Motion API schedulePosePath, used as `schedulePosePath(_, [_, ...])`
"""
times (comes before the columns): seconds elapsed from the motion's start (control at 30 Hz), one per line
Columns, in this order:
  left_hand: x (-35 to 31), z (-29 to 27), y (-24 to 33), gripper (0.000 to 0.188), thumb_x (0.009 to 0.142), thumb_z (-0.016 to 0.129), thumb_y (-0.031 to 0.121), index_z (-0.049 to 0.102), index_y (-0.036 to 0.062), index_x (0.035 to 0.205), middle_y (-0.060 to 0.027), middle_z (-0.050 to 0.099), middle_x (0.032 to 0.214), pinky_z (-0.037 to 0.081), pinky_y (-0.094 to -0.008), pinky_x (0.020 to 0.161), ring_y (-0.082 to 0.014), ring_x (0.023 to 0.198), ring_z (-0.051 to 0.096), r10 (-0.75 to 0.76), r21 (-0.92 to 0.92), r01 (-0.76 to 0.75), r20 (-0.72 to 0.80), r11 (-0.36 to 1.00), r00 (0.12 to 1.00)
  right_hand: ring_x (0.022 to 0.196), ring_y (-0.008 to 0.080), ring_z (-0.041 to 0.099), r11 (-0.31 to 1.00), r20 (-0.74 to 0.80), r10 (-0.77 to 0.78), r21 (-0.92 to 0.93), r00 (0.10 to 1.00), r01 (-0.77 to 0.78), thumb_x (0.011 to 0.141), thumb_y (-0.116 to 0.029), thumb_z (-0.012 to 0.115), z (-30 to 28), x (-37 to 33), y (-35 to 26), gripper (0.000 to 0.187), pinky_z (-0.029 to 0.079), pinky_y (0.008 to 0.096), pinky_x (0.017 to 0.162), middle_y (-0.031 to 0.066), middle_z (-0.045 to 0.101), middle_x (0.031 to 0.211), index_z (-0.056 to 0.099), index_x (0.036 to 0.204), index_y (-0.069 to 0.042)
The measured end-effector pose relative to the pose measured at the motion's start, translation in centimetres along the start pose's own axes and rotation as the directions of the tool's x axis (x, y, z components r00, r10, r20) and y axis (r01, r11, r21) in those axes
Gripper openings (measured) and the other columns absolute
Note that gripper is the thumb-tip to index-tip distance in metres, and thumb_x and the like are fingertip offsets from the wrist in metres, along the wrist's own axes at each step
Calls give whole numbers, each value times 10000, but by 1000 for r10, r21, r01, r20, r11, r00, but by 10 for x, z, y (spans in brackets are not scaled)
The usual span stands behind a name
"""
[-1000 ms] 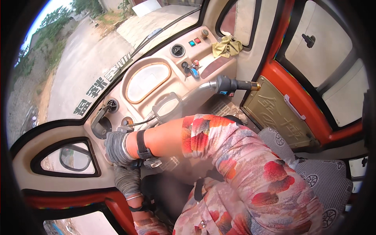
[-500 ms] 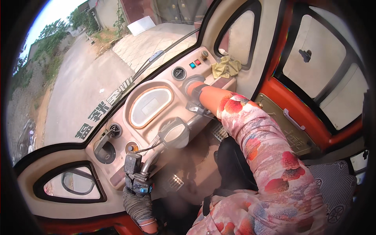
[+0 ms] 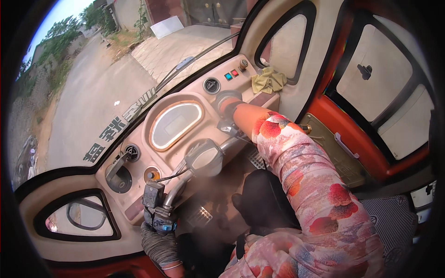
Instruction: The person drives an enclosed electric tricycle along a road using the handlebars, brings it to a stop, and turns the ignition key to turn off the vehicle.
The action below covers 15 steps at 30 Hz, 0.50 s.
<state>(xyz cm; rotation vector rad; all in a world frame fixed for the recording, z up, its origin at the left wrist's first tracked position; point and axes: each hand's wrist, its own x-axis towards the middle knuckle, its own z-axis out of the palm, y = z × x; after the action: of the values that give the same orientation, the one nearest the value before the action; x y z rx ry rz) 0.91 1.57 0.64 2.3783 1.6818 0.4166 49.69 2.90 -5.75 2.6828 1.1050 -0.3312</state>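
Observation:
My left hand [image 3: 160, 243], in a grey knitted glove, is wrapped round the grip at the left end of the handlebar [image 3: 174, 191]. Just above it are a switch block with a blue button [image 3: 168, 227] and a dark box [image 3: 153, 194] on the bar. My right arm, in a floral sleeve, stretches forward to the dashboard [image 3: 178, 157]. At its end my right hand [image 3: 229, 107], in a grey glove, is by a round grey recess [image 3: 228, 96]; its fingers are hidden, so any hold cannot be made out. Between both hands sits the handlebar's centre cover [image 3: 204, 157], below the instrument display [image 3: 177, 126].
A yellow-green cloth [image 3: 269, 80] lies on the dashboard's right end, near two coloured switches [image 3: 231, 74]. An orange door [image 3: 320, 104] with a window closes the right side. My black-clad leg [image 3: 269, 197] is below my right arm. Outside the windshield runs a paved road [image 3: 83, 111].
The view has tilted slightly, so the cabin's left side appears lower and further left. More of my black-clad leg shows below my right arm. Both hands stay in the same places.

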Motion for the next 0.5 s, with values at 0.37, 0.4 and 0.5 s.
schedulePosePath(0.37, [0,7,-12,645,717,832,374,595,51,1222,-209,693,1060,524,-468,849,-427,988,659,-38,-2,38,57,999,998,688,246,653,812,-324,-428,271,844,516,866,-290,719,-103,-57,127,263,539,354,663,83,683,778,702,954,-42])
schedulePosePath(0.4, [-1,8,-7,616,727,823,375,594,39,1190,-213,683,1025,520,-473,844,-428,961,657,7,-36,-6,33,999,999,674,225,644,771,-428,-370,355,825,529,880,-304,715,-101,-62,160,278,535,337,636,75,667,769,688,943,-35])
schedulePosePath(0.5, [0,10,-2,627,736,816,377,578,14,1187,-223,667,1005,516,-473,843,-431,942,651,41,-78,-36,62,996,997,698,192,644,164,-82,134,985,988,59,961,-335,632,-92,-59,206,290,538,309,571,33,639,857,655,969,-46])
